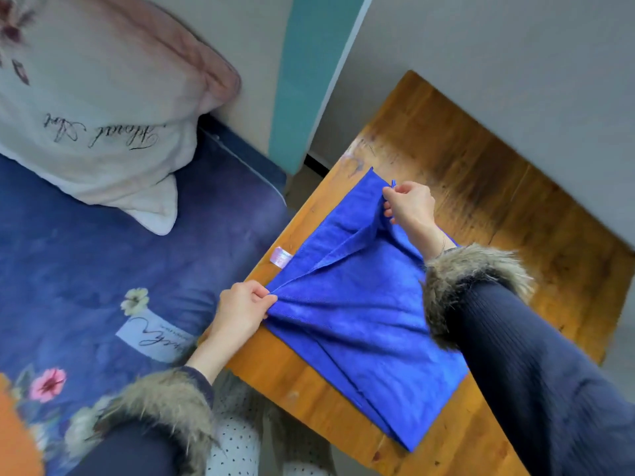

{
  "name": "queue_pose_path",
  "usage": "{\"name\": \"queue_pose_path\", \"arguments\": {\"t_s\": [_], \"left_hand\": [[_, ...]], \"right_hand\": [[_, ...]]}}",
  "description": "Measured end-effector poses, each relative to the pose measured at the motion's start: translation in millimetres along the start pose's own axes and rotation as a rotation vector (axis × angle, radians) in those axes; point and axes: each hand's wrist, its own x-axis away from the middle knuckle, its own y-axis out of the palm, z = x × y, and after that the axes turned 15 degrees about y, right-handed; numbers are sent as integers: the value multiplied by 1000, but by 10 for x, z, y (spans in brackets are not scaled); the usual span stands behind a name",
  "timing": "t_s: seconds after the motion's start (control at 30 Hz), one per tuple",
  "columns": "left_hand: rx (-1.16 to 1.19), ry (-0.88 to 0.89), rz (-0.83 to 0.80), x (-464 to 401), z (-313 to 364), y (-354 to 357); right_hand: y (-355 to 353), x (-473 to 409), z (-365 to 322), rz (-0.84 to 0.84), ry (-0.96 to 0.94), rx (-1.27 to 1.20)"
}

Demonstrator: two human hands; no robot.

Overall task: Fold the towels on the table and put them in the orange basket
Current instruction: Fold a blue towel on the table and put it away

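Blue towel [350,310] on wooden worktop [498,214], pinched at two points.
Left hand [240,310] closed on the near-left corner at the worktop edge; right hand [410,204] closed on the far corner, lifting a ridge of cloth between them. Orange basket [15,438] just visible bottom-left on the bed [86,255].

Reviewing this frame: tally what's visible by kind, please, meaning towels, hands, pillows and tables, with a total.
Blue towel: 1
Hands, left hand and right hand, each pinching the towel: 2
Pillow: 1
Wooden table: 1
Total: 5
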Motion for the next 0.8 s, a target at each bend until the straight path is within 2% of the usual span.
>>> {"name": "queue_pose_path", "arguments": {"t_s": [0.33, 0.5, 0.8], "left_hand": [[-90, 2, -33, -118, -141, 67], [-133, 13, -72, -148, -127, 65], [-185, 1, -101, -192, -134, 61]], "right_hand": [[188, -382, -26, 3, -107, 246], [211, -523, -5, 140, -273, 351], [245, -681, -54, 166, -635, 751]]}}
